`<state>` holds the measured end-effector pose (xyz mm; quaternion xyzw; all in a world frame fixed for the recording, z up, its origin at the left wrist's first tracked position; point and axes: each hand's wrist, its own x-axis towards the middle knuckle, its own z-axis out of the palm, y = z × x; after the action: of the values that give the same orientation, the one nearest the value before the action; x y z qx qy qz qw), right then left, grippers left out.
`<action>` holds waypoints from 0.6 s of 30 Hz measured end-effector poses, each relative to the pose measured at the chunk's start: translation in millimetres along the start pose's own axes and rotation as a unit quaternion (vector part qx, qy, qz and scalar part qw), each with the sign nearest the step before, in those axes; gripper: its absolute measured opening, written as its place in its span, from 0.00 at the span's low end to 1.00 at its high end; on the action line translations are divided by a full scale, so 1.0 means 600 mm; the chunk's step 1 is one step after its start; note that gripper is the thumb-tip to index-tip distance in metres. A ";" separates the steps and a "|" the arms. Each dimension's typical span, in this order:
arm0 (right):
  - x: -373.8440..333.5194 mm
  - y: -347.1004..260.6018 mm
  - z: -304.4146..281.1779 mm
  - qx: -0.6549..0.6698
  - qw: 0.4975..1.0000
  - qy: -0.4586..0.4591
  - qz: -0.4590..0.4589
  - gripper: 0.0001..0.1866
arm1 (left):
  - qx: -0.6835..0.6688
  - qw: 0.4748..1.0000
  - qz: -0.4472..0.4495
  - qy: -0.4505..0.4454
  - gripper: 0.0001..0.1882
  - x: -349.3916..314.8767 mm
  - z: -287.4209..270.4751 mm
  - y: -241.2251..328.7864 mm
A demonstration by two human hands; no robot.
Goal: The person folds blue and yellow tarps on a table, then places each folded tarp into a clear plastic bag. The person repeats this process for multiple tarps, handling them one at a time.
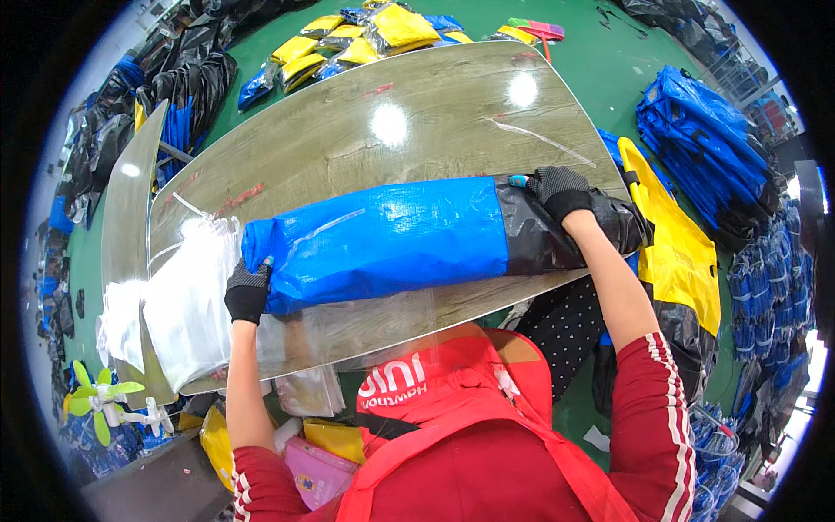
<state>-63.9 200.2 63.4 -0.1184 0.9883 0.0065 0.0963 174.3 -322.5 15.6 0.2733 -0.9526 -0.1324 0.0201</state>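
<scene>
A folded tarpaulin bag point(391, 239), blue along most of its length and black at the right end, lies lengthwise across the wood-patterned table. My left hand point(249, 292), in a black dotted glove with its thumb on top, grips the bag's left end. Over the black part, my right hand point(561, 191), gloved alike, is closed on the far edge with its thumb pointing left. The undersides of both grips are hidden. Beside my left hand spreads a stack of clear plastic bags point(193, 300). Clear plastic film point(383, 326) shows along the blue part's near edge.
The tabletop point(330, 130) slopes away, with folded yellow and blue packs point(400, 28) on the floor beyond. A yellow and black tarpaulin piece point(674, 235) hangs at the right, near a blue tarpaulin pile point(704, 143). A small green-bladed fan point(103, 400) is at the lower left.
</scene>
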 end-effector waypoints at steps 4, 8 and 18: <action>-0.002 0.003 0.025 -0.015 0.999 0.037 -0.010 0.29 | 0.338 0.915 0.142 0.167 0.31 -0.012 -0.072 0.126; -0.001 -0.017 0.014 0.002 0.999 0.044 -0.019 0.31 | -0.037 0.905 0.380 0.185 0.33 -0.048 -0.044 0.384; -0.124 0.096 -0.029 -0.022 0.964 0.198 -0.177 0.20 | -0.047 0.860 0.506 0.049 0.42 -0.098 0.119 0.518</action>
<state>-9.8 273.1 94.4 -0.2926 0.9504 -0.0122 -0.1047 56.3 -20.6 30.6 -0.2419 -0.9500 -0.1348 0.1440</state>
